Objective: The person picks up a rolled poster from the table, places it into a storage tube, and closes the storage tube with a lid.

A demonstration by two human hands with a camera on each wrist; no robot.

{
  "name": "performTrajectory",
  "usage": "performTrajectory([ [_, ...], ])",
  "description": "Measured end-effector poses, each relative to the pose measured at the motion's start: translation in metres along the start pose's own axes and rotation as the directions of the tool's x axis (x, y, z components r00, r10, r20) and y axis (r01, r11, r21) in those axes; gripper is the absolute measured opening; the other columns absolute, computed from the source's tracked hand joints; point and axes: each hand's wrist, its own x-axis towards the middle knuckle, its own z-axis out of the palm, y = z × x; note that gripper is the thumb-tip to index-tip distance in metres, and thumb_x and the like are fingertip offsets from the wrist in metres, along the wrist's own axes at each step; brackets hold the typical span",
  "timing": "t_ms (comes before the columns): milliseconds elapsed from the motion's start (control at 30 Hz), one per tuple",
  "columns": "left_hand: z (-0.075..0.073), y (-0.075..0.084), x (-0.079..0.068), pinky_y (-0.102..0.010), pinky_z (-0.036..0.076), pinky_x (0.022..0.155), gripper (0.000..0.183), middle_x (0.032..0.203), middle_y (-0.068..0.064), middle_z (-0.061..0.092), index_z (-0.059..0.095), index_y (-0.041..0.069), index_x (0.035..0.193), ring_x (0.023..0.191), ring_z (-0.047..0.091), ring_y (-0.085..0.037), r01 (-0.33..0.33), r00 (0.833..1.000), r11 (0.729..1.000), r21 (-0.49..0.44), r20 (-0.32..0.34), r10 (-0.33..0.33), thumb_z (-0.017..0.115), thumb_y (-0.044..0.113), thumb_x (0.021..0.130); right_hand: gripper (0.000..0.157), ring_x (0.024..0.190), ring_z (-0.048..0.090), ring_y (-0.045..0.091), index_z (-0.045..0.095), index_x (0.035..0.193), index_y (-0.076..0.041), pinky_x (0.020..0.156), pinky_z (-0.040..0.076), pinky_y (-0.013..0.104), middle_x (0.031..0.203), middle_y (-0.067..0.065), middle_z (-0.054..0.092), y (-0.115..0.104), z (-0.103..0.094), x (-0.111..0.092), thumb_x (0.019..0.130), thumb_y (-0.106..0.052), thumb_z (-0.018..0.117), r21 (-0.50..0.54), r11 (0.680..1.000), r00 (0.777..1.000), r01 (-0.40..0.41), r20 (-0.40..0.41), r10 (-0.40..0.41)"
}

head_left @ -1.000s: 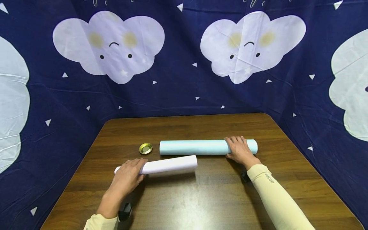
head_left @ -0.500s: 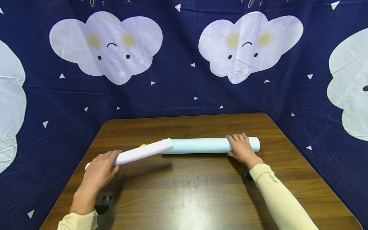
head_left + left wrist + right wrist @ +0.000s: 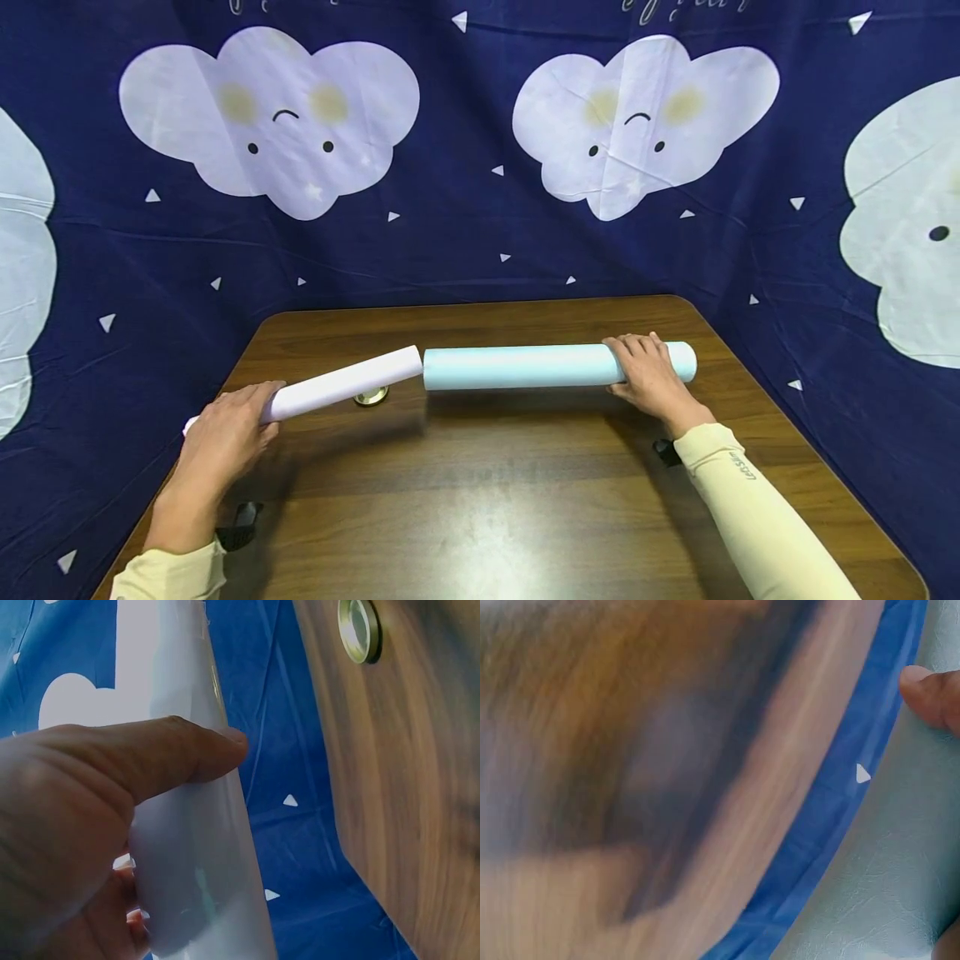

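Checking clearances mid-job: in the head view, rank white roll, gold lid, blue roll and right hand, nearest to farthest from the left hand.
1. White roll: gripped in the left hand.
2. Gold lid: on the table, partly hidden by white roll.
3. Blue roll: to the right, past the lid.
4. Right hand: far right, gripping the blue roll.

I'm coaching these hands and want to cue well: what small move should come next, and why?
Probably level the white roll in the left hand: it slants upward toward the pale blue roll, which the right hand holds nearly level, and their facing ends appear close in the head view.
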Motion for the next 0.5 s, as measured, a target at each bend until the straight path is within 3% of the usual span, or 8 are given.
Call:
performTrajectory([
  [267,-0.004,-0.006,0.003,-0.056,0.045,0.066,0.055,0.097,-0.024,0.067,0.058,0.003,0.111,0.078,0.061,-0.044,-0.006,1.0,1.0,0.008,-0.025,0.007,0.08,0.003,0.06,0.081,0.112,0.05,0.04,0.05,0.127,-0.006,0.101,0.03,0.065,0.117,0.02,0.057,0.006,-0.014,0.001,0.056,-0.018,0.089,0.015,0.999,0.996,0.035,-0.078,-0.034],
  [500,-0.002,-0.008,0.005,-0.056,0.046,0.067,0.055,0.1,-0.025,0.066,0.058,0.003,0.113,0.079,0.061,-0.044,0.015,1.0,1.0,0.019,0.021,-0.016,0.08,0.004,0.063,0.078,0.112,0.049,0.04,0.05,0.126,-0.006,0.101,0.03,0.065,0.117,0.019,0.056,0.009,-0.021,0.0,0.057,-0.013,0.087,0.021,0.998,0.993,0.06,-0.1,-0.058],
])
